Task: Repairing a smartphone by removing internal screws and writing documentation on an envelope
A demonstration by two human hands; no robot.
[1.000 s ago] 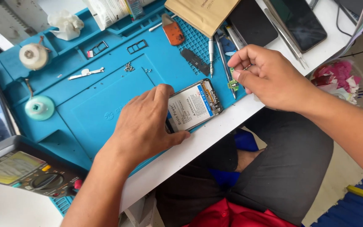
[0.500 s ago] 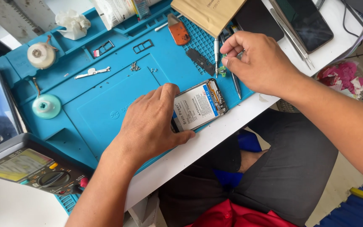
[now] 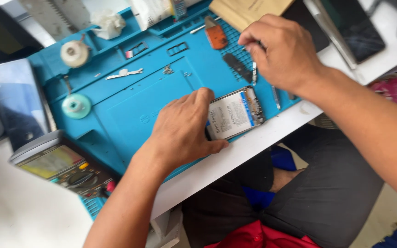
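Pressing opened phone [image 3: 235,113]: left hand [image 3: 182,131], covering its end; right hand [image 3: 283,53] pinching something, possibly tweezers, blurred.

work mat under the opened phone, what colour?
Blue, a teal-leaning shade; the work mat shows best in the head view, under the opened phone held by the left hand.

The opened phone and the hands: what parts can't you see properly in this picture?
Head view only:
- Opened phone: its left part is hidden under the left hand.
- Right hand: its fingertips curl under and blur, so whatever it pinches is unclear.
- Multimeter: screen too blurred to read.
- Dark phone: cut off by the top edge.
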